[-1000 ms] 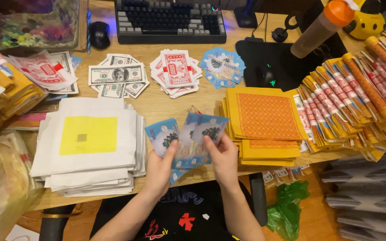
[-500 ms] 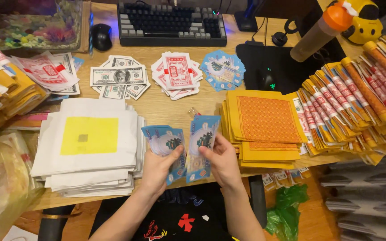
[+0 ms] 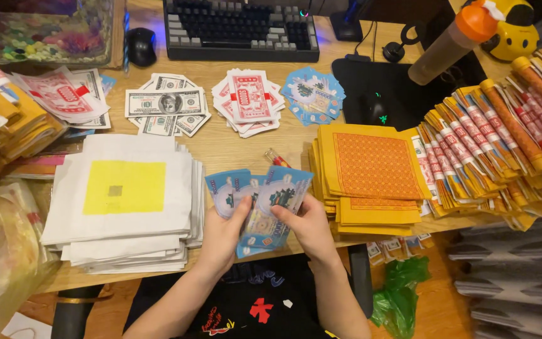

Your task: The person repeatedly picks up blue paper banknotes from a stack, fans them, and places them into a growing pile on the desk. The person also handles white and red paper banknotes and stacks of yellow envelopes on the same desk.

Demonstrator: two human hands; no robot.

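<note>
- Wooden desk (image 3: 246, 147) fills the view, covered with many piles of paper.
- Left hand (image 3: 221, 235) and right hand (image 3: 308, 229) are close together at the near edge of the desk; both hold a fan of blue notes (image 3: 258, 201).
- Left thumb lies on the face of the notes and the fingers are curled under them; right hand pinches the lower right part of the same fan, thumb on top.
- Blue notes are spread like a fan, tilted a little to the right, above the person's lap.
- Just left of the hands is a white stack (image 3: 127, 207) with a yellow square on the top sheet.
- Just right is an orange stack (image 3: 374, 179) of square sheets.
- Further right, rolled yellow bundles (image 3: 497, 138) lie in overlapping rows.
- Behind the hands, well apart: grey banknotes (image 3: 165, 110), red-white notes (image 3: 247, 100) and a blue pile (image 3: 313, 94).
- At the far edge are a keyboard (image 3: 239, 28), a mouse (image 3: 139, 45) to its left and a bottle (image 3: 453, 39) with an orange cap on the right.
</note>
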